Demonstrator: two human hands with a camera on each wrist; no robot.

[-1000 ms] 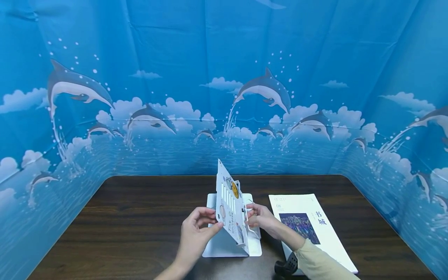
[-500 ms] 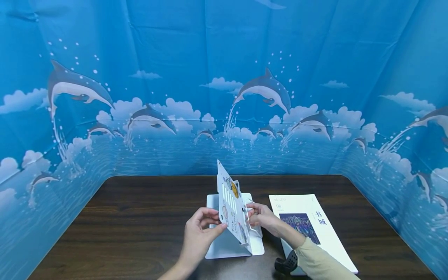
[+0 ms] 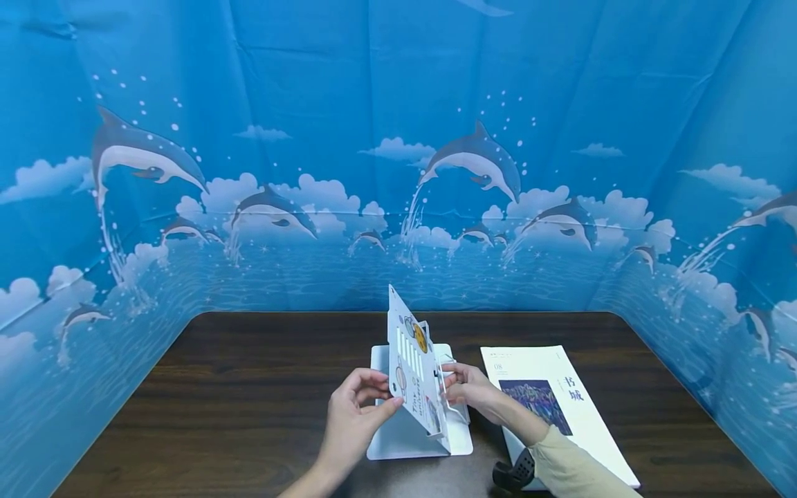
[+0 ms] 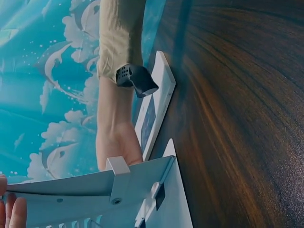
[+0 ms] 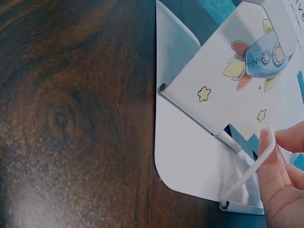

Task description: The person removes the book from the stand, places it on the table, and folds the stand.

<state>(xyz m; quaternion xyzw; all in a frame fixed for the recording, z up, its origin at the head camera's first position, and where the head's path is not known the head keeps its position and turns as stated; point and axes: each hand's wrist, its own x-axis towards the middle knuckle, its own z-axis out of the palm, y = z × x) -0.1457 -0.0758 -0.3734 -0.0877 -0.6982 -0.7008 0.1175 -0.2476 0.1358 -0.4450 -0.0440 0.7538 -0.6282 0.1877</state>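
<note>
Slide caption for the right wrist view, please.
The right hand pinches the bent white wire of a rocket-printed white stand on a dark wood-grain table.

Smooth metal-look stand (image 3: 412, 379), semi-gloss wood-grain tbl (image 3: 249, 401), paper mag (image 3: 563, 404)

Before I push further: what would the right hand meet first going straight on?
Past the white wire it pinches, the right hand would probably meet the printed panel, though the gap between them is hard to judge.
</note>
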